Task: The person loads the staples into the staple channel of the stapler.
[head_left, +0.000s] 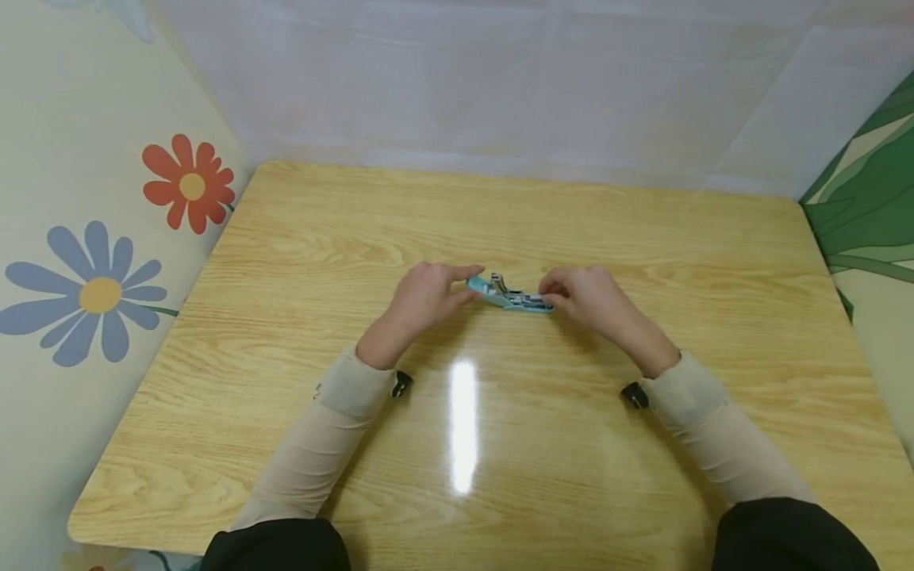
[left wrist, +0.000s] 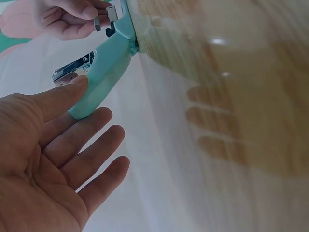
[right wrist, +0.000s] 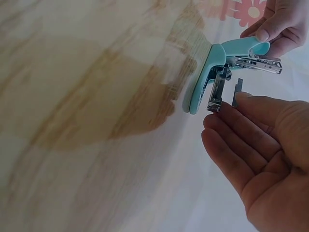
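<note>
A light blue stapler [head_left: 510, 296] with its metal magazine showing hangs just above the wooden table [head_left: 571, 460], held between both hands. My left hand [head_left: 457, 287] grips its left end, thumb on the blue body [left wrist: 106, 67] and fingers underneath. My right hand [head_left: 564, 295] pinches a small metal part [right wrist: 236, 92] at the stapler's other end [right wrist: 207, 72]. I cannot tell whether that part is attached. In the right wrist view the other fingers of my right hand [right wrist: 241, 145] lie loosely extended.
The table stands in a corner: a flowered wall [head_left: 100, 293] on the left, a pale wall behind, a green-patterned panel [head_left: 871, 206] on the right. A light glare [head_left: 464, 428] lies on the tabletop near me.
</note>
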Available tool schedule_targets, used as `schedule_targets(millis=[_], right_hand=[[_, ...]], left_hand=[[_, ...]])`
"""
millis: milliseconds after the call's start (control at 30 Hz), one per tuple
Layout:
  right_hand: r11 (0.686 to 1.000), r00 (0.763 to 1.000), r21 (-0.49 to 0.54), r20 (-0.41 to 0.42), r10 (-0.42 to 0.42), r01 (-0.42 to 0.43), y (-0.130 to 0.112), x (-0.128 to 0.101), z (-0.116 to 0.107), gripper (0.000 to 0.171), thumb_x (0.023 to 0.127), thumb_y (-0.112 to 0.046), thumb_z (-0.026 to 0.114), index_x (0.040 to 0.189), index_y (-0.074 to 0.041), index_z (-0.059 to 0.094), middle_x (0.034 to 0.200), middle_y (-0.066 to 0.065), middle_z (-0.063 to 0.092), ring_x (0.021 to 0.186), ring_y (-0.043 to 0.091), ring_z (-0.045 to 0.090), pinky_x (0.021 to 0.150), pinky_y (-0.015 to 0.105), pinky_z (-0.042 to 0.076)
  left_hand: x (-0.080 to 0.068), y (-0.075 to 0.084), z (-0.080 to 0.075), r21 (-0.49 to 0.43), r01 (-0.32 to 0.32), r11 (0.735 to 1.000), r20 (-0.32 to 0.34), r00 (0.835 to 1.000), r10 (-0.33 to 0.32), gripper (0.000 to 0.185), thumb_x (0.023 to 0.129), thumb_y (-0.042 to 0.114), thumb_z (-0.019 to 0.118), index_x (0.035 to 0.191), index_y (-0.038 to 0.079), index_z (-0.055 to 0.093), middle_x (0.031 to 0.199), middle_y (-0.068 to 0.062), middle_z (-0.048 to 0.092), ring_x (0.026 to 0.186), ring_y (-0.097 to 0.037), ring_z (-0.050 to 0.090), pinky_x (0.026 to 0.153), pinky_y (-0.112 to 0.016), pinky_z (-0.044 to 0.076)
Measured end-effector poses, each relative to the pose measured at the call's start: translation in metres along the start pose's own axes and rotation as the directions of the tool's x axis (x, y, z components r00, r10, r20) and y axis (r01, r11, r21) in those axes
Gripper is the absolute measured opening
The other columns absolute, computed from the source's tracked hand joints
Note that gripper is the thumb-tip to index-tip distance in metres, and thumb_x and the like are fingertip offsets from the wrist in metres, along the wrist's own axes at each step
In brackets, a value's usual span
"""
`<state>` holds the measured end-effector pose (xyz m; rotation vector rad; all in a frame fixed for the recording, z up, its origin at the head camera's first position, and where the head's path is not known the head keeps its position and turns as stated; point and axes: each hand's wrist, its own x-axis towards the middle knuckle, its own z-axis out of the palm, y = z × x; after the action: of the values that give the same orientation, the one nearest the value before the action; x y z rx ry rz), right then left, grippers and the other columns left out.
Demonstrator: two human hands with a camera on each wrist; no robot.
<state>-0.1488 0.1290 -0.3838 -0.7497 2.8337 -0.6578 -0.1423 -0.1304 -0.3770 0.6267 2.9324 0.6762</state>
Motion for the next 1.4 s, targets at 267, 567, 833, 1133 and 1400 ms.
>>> schedule_targets(millis=[267,567,833,1133,1400], right_hand=[[1.0,1.0,-0.01,-0.002,-0.015,0.015,0.0007,0.0012,0.0037,0.014,0.093,-0.018,0.068,0.101,-0.008,0.073,0.097,0.008,0.076,0.087,0.021,0.072,0.079,0.038,0.058],[1.0,1.0,-0.019,-0.008,-0.015,0.015,0.0005,0.0012,0.0076,0.013,0.092,-0.016,0.068,0.1,-0.007,0.073,0.097,0.009,0.076,0.088,0.023,0.073,0.081,0.038,0.058],[0.999,1.0,-0.039,0.004,0.009,-0.009,-0.0002,0.0015,0.0089,0.015,0.093,-0.018,0.067,0.102,-0.008,0.072,0.098,0.008,0.076,0.089,0.022,0.072,0.08,0.039,0.057],[0.998,1.0,-0.061,0.011,0.013,-0.012,-0.0001,0.0017,0.009,0.015,0.094,-0.02,0.067,0.101,-0.008,0.073,0.098,0.008,0.076,0.09,0.023,0.072,0.082,0.04,0.056],[0.999,1.0,-0.039,0.01,0.012,-0.012,0.0007,0.0001,0.0076,0.015,0.093,-0.02,0.068,0.102,-0.008,0.074,0.099,0.008,0.077,0.09,0.023,0.072,0.083,0.04,0.057]], left_hand=[[0.0003,-0.0009,0.0,-0.036,0.002,0.999,0.006,1.0,-0.001,0.04,0.09,0.031,0.071,0.128,0.02,0.065,0.052,-0.004,0.045,0.044,-0.007,0.02,0.044,-0.021,0.026],[0.0007,-0.0023,-0.0007,-0.142,0.045,0.989,0.06,0.998,-0.037,0.04,0.093,0.032,0.067,0.131,0.02,0.063,0.13,-0.009,0.064,0.05,-0.009,0.023,0.057,-0.029,0.038],[0.0007,-0.0023,-0.0005,-0.148,0.06,0.987,0.067,0.996,-0.051,0.04,0.093,0.033,0.067,0.13,0.02,0.064,0.129,-0.008,0.065,0.048,-0.008,0.025,0.055,-0.027,0.039],[0.001,-0.0014,-0.0013,-0.159,0.084,0.984,0.095,0.993,-0.069,0.039,0.094,0.033,0.066,0.132,0.022,0.063,0.131,-0.009,0.064,0.044,-0.007,0.019,0.051,-0.026,0.036],[0.0018,-0.003,-0.001,-0.158,0.082,0.984,0.09,0.994,-0.068,0.039,0.094,0.033,0.066,0.131,0.021,0.064,0.13,-0.007,0.065,0.049,-0.01,0.032,0.058,-0.029,0.041]])
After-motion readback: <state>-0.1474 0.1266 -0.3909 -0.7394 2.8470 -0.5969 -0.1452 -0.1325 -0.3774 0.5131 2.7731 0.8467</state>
